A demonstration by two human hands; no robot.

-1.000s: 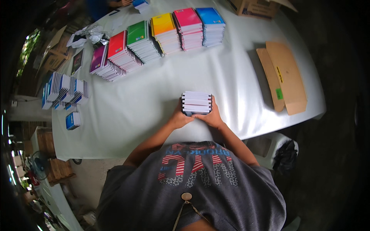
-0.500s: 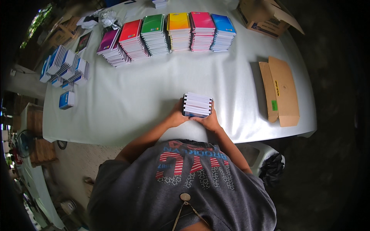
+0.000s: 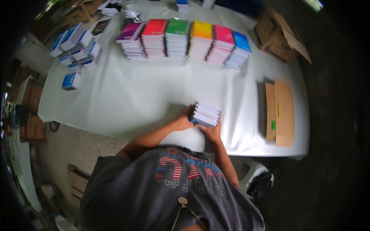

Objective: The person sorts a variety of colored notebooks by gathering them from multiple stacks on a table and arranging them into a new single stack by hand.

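Observation:
A small stack of spiral notebooks (image 3: 206, 114) stands on edge on the white table (image 3: 135, 100), pages facing me. My left hand (image 3: 182, 121) grips its left side. My right hand (image 3: 211, 132) holds its lower right side. Both hands press the stack together near the table's front edge.
Along the far side runs a row of notebook stacks: purple (image 3: 130, 38), red (image 3: 154, 35), green (image 3: 177, 34), yellow (image 3: 201, 36), pink (image 3: 221, 40), blue (image 3: 239, 47). Blue-and-white packs (image 3: 77, 44) lie far left. A flattened cardboard box (image 3: 280, 112) lies right; an open carton (image 3: 279, 36) stands behind it.
The view has swung, so the table sits rotated in frame. The stack in my hands is tilted a little clockwise. Both hands keep their hold.

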